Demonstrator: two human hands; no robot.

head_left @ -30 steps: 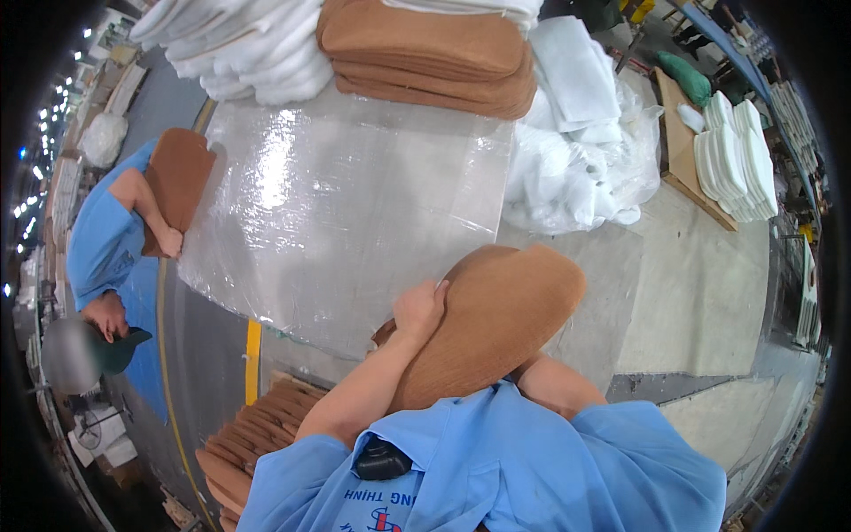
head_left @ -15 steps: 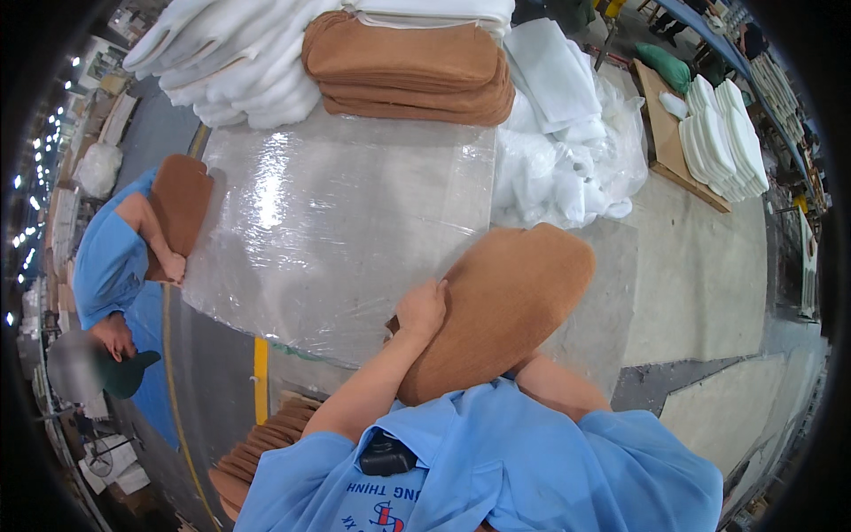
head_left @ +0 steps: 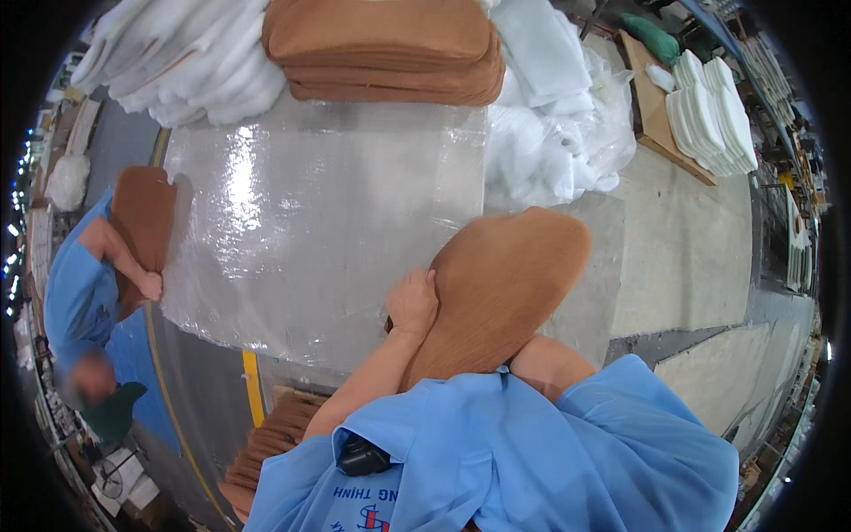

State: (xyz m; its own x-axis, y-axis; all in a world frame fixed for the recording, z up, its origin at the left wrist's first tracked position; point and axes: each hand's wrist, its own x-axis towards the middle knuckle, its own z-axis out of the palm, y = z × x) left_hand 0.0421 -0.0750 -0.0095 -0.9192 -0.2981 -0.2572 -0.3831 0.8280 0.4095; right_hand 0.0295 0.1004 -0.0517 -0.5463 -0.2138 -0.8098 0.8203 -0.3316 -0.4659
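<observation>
Seen from above, a person in a blue shirt [head_left: 532, 452] holds a brown pad [head_left: 510, 284], long and rounded at its far end, close against the chest and slanting up to the right. The left hand [head_left: 413, 301] is closed on the pad's left edge. The right forearm [head_left: 551, 365] runs in under the pad's lower right side; the right hand is hidden there, so its grip cannot be told. Ahead, a shiny plastic sheet [head_left: 310, 230] spreads out flat, with a brown stack [head_left: 381, 53] at its far edge. To the left of that stack is a white pile [head_left: 186, 62]; to its right, a white bundle [head_left: 567, 142], partly in clear plastic. Farther right, white pads [head_left: 709, 115] rest on a board [head_left: 654, 115], near a green bag [head_left: 650, 37]. At lower left, just beside the person's left arm, brown pieces [head_left: 270, 434] sit packed in a row. At far left, a co-worker [head_left: 80, 288] in blue, with a green cap [head_left: 115, 412], has an arm around another brown pad [head_left: 142, 217].
</observation>
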